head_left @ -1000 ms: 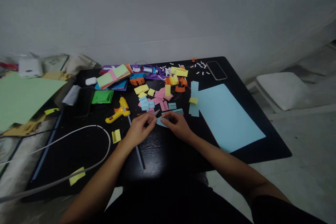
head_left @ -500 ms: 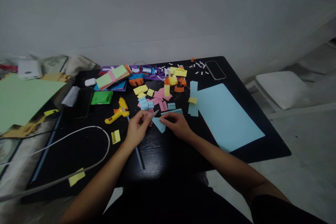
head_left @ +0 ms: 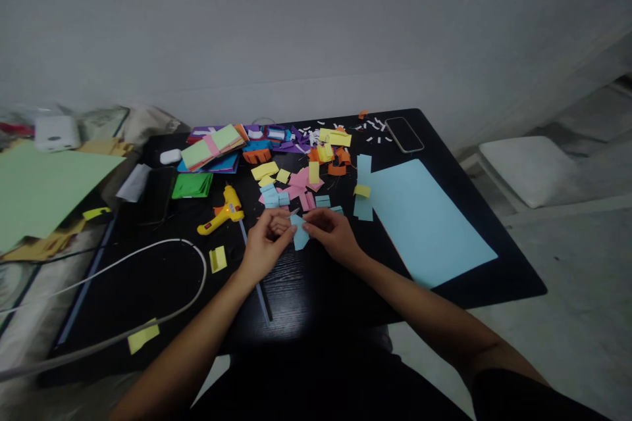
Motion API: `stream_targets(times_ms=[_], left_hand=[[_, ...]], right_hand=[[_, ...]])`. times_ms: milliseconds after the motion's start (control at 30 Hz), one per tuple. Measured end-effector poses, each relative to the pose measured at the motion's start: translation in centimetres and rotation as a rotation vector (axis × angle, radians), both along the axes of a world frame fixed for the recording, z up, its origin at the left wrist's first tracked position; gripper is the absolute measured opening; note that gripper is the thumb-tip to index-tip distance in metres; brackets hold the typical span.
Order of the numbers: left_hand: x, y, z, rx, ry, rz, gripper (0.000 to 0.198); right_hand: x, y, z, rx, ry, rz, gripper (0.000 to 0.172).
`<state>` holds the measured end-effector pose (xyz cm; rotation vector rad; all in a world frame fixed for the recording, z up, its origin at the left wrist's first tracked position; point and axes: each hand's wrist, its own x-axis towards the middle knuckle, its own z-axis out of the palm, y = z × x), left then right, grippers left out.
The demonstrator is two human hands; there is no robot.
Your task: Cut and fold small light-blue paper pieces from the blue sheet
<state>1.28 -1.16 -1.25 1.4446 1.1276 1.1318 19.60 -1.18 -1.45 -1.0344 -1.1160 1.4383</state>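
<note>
Between my hands, close above the black table, is a small light blue paper piece (head_left: 301, 237). My left hand (head_left: 266, 240) is closed, its thumb at the left edge of that paper. A pointed metal blade (head_left: 295, 212) sticks out from its curled fingers; the handle is hidden, so its kind is unclear. My right hand (head_left: 333, 233) pinches the paper's upper right side between thumb and fingers. Just beyond the hands lie folded light blue strips (head_left: 322, 200) and pink paper pieces (head_left: 306, 200). A yellow glue gun (head_left: 227, 207) rests left of my left hand.
A large light blue sheet (head_left: 432, 220) covers the table's right side, with a phone (head_left: 405, 135) behind it. Stacked coloured papers (head_left: 214, 147), a green bundle (head_left: 192, 185) and white scraps (head_left: 370, 126) lie farther back. A white cable (head_left: 205, 270) loops at left.
My left hand has turned and its thumb has come onto the paper piece. The blade shows less, and the paper is now more upright between both hands.
</note>
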Motion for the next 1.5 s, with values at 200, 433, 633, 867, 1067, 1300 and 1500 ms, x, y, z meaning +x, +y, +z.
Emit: stream_targets(times_ms=[200, 433, 633, 867, 1067, 1300, 1500], left_hand=[[0.1, -0.1, 0.6, 0.023, 0.019, -0.027, 0.028], [0.1, -0.1, 1.2, 0.023, 0.059, -0.088, 0.01], [-0.1, 0.0, 1.3, 0.041, 0.073, -0.091, 0.01], [-0.4, -0.3, 1.2, 0.136, 0.184, -0.136, 0.01], [-0.2, -0.3, 0.0, 0.137, 0.126, 0.04, 0.027], [-0.7, -0.2, 1.0, 0.337, 0.303, 0.061, 0.014], [-0.6, -0.2, 1.3, 0.334, 0.281, 0.013, 0.009]], right_hand=[[0.0, -0.1, 0.3, -0.011, -0.01, -0.017, 0.023], [0.0, -0.1, 0.3, -0.003, -0.01, 0.002, 0.019], [0.3, -0.2, 0.3, -0.012, -0.009, 0.043, 0.019], [0.0, -0.4, 0.5, 0.014, -0.044, -0.016, 0.024], [0.2, -0.4, 0.5, 0.056, -0.114, -0.051, 0.032], [0.1, -0.7, 0.5, 0.032, -0.1, 0.04, 0.028], [0.1, -0.7, 0.7, 0.015, 0.049, 0.052, 0.027]])
